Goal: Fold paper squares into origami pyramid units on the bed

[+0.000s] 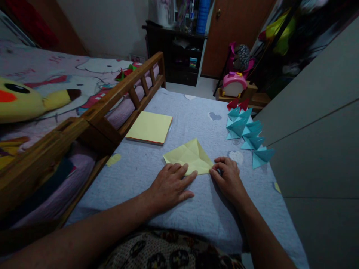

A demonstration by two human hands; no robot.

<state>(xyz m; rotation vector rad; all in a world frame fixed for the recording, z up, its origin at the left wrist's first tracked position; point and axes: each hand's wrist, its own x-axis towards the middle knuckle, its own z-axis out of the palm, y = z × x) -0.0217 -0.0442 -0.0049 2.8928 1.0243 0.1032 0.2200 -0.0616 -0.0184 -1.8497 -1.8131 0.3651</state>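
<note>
Yellow creased paper (190, 155) lies just below centre frame, the spread left hand (171, 186) seemingly steadying it while the right hand (227, 176) pinches its right corner; a paper stack (151, 127) sits within reach, centre-left.

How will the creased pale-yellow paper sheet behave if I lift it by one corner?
The creased pale-yellow paper sheet is probably light, as it looks thin. It may bend along its visible creases rather than stay rigid. It could slide if pushed, since only the left hand and right hand seem to steady it.
</note>
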